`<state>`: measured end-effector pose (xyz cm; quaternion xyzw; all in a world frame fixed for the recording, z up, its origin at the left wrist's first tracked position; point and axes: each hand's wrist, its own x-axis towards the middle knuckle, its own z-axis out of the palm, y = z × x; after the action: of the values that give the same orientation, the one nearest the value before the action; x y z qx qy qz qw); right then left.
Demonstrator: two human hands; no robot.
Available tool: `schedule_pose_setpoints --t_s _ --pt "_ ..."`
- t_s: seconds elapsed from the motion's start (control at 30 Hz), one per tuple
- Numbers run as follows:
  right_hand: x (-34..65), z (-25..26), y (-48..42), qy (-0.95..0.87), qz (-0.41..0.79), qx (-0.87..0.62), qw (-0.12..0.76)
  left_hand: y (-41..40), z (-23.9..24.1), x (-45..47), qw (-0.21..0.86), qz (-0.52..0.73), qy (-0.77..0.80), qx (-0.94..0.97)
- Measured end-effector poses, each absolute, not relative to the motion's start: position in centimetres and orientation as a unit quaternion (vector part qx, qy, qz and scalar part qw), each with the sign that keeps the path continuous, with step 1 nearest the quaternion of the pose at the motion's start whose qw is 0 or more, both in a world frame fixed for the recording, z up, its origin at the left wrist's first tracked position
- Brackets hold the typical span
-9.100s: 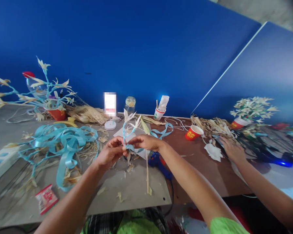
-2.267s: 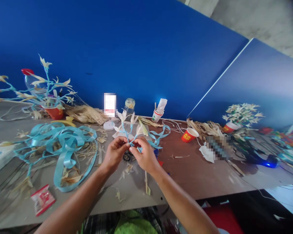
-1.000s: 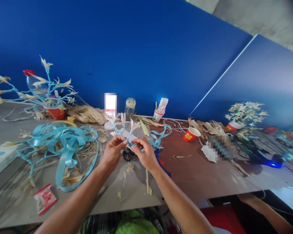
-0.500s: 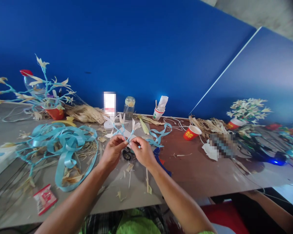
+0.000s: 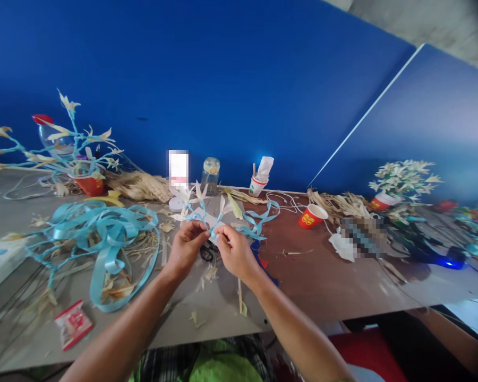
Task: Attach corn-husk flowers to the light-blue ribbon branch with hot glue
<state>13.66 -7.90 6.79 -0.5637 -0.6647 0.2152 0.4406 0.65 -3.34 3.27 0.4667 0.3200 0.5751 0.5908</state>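
Note:
Above the middle of the table, my left hand point(image 5: 186, 249) is closed in a pinch on a blue-wrapped branch of pale husk flowers point(image 5: 201, 193). Close beside it, my right hand point(image 5: 236, 251) pinches the lower part of the same branch, where light-blue ribbon shows at the fingertips. Several white petals stand up above both hands. Below the fingers lie the black handles of scissors point(image 5: 206, 253), partly hidden. A loose strip of blue ribbon point(image 5: 258, 227) lies right of my right hand. A large heap of blue ribbon point(image 5: 113, 233) is to the left.
Flower branches in a red cup point(image 5: 91, 185) stand at the left. Behind my hands are a glass jar point(image 5: 211, 172) and a white cup point(image 5: 258, 184). A red paper cup point(image 5: 313, 216), dry husks point(image 5: 342, 204) and a white flower bunch point(image 5: 404, 180) sit to the right.
My right hand has shifted slightly right and down, and its fingers are now a little apart from my left hand's. The flowers have moved slightly up and right.

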Motion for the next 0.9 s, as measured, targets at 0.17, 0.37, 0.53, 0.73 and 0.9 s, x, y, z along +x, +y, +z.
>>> schedule_pose_setpoints --t_s 0.17,0.37,0.53,0.73,0.9 --pt "12.2 6.5 -8.3 -0.658 0.207 -0.573 0.442 -3.7 3.5 1.0 0.578 0.584 0.347 0.452" --pt "11.8 7.3 -8.5 -0.642 0.149 -0.558 0.505 -4.1 4.0 1.2 0.56 0.597 0.369 0.44" --pt "12.3 7.8 -8.3 -0.553 0.298 -0.59 0.508 -3.9 4.1 1.0 0.526 0.61 0.379 0.455" --pt "11.6 6.9 -7.2 -0.554 0.306 -0.596 0.494 -4.0 4.2 0.9 0.44 0.601 0.41 0.526" --pt "11.1 6.6 -7.2 -0.552 0.277 -0.61 0.496 -4.2 4.1 0.7 0.378 0.606 0.427 0.555"
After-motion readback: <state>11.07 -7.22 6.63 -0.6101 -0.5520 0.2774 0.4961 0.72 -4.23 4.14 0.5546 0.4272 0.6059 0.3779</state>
